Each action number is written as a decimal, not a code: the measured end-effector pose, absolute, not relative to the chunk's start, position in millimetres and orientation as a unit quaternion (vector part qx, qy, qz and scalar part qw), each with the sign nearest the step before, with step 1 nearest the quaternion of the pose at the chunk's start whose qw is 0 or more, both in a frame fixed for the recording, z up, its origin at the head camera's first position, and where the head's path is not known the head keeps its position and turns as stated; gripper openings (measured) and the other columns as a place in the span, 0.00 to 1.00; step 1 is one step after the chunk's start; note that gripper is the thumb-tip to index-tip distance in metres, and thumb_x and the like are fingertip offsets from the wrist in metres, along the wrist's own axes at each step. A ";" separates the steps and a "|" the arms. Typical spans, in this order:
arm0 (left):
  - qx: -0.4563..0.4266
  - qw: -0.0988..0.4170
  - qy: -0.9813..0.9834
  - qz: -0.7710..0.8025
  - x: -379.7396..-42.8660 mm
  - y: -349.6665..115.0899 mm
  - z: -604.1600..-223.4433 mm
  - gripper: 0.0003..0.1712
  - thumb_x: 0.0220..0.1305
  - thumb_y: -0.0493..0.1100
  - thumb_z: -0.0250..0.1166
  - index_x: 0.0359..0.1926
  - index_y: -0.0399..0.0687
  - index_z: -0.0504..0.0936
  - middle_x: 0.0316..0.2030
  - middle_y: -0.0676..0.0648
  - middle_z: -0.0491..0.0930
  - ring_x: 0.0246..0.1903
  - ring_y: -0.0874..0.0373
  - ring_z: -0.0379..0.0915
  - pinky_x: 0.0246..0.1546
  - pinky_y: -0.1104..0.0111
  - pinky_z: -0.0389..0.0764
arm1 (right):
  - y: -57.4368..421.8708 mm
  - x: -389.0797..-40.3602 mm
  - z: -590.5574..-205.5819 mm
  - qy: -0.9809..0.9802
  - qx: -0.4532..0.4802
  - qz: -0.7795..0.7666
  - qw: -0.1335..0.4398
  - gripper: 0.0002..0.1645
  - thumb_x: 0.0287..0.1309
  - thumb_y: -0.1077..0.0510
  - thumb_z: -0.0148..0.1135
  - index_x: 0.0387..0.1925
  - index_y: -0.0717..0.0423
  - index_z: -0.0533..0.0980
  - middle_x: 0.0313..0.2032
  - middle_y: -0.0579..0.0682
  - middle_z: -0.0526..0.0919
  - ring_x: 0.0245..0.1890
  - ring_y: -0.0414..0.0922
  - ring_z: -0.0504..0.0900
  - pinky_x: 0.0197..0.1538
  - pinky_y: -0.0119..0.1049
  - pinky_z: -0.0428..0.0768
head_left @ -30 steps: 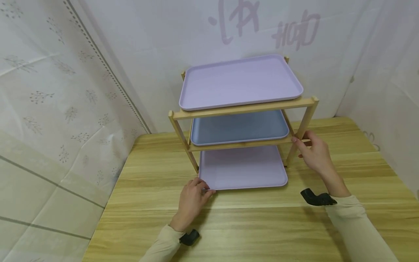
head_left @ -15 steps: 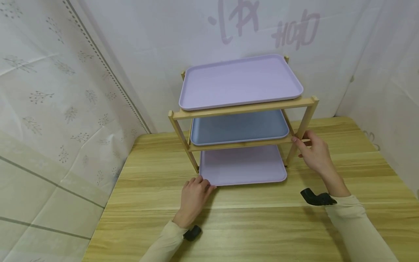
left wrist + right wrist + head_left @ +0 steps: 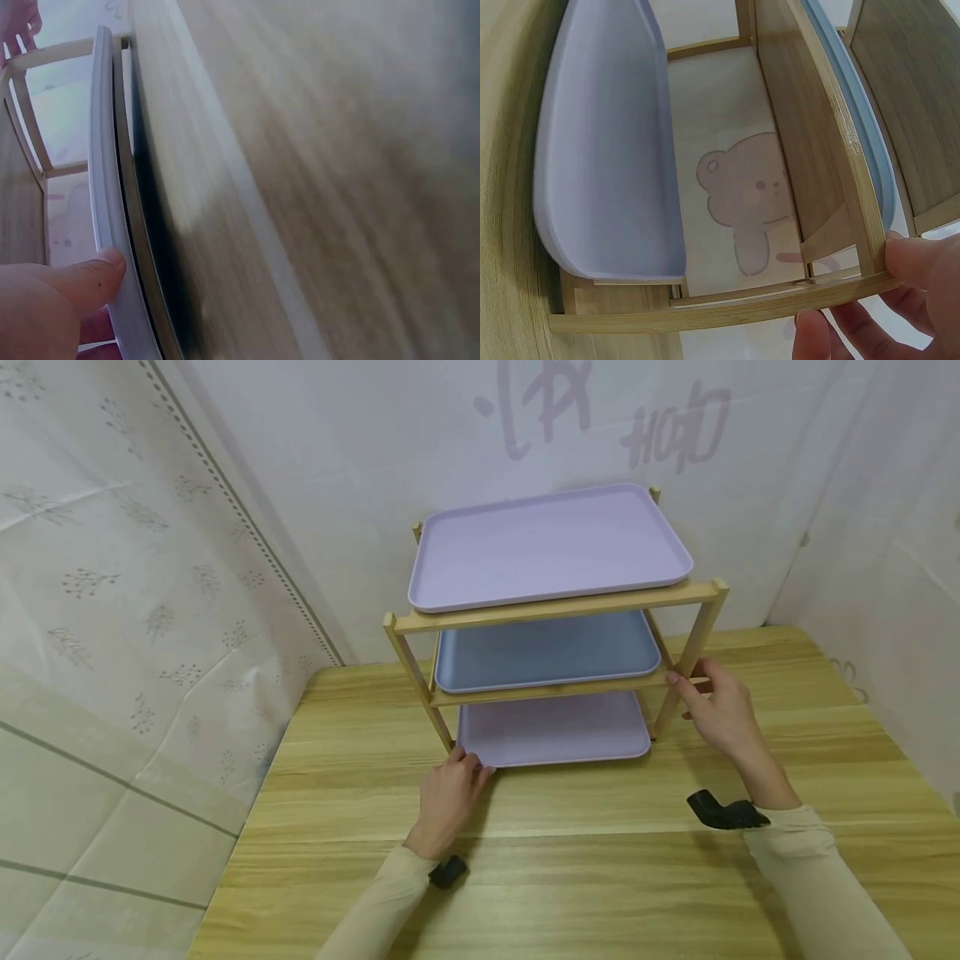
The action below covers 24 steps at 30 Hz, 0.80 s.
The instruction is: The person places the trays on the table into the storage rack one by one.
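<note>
A three-tier wooden rack (image 3: pixel 570 607) stands on the table with a tray on each level. My left hand (image 3: pixel 446 800) holds the front left corner of the lilac bottom tray (image 3: pixel 555 732). In the left wrist view the thumb (image 3: pixel 97 279) lies against the tray's rim, with fingers partly hidden behind it. My right hand (image 3: pixel 722 710) grips the rack's front right post at the middle shelf, thumb on the near side. The bottom tray's front edge sticks out a little past the rack's front posts.
A blue-grey tray (image 3: pixel 547 652) lies on the middle shelf and a lilac tray (image 3: pixel 551 550) on top, slightly askew. Behind the rack hangs a pale curtain (image 3: pixel 360 460) with printed lettering. The wood-grain table (image 3: pixel 570 877) extends in front.
The bottom tray has slid back, deeper into the rack, and my left hand has moved forward with it. My right hand has stayed on the post.
</note>
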State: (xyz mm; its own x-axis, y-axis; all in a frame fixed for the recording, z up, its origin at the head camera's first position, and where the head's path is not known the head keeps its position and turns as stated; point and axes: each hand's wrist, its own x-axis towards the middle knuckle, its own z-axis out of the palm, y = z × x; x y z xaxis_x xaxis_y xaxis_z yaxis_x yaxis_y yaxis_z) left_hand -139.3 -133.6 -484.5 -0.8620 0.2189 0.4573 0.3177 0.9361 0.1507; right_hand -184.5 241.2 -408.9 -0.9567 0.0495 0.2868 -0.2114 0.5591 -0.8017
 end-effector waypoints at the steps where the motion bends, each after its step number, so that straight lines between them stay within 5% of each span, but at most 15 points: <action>1: -0.137 0.220 -0.959 -0.113 -140.9 -133.2 -484.8 0.15 0.55 0.53 0.71 0.25 0.48 0.82 0.24 0.51 0.72 0.14 0.54 0.72 0.13 0.65 0.68 | 241.2 -184.6 -409.0 -0.872 0.047 0.467 0.140 0.24 0.68 0.49 0.54 0.49 0.69 0.71 0.44 0.66 0.79 0.32 0.22 0.72 0.24 0.26 0.80; 24: -0.098 0.214 -0.966 -0.106 -164.2 -126.8 -490.2 0.13 0.58 0.55 0.69 0.27 0.52 0.88 0.27 0.50 0.80 0.17 0.51 0.77 0.15 0.60 0.73 | 240.0 -183.8 -409.1 -0.871 0.043 0.469 0.142 0.23 0.68 0.49 0.54 0.49 0.68 0.72 0.44 0.65 0.78 0.33 0.25 0.73 0.24 0.26 0.80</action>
